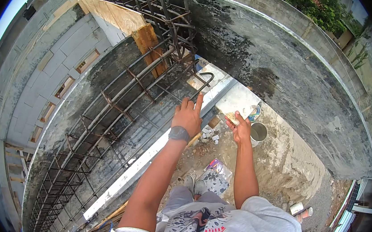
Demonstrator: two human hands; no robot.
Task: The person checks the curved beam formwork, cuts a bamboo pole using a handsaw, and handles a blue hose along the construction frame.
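My left hand (188,116), with a dark watch on its wrist, is at the edge of a long white strip (133,177). Its fingers are stretched and apart, the index finger pointing toward a hooked steel bar (209,79). Whether the fingertips touch the strip cannot be made out. In my right hand (240,128) is the near corner of a flat off-white board (237,100), thumb on top and the other fingers underneath. The board's upper left edge lies along the grey end of the strip. A rebar cage (108,101) runs beside the strip.
Dark plastered walls (289,74) rise on the right and behind the cage. Below are a bucket (258,132), broken white pieces (210,134), a colourful plastic bag (217,166) and sandy ground (284,164). A wooden plank (149,50) stands by upright bars.
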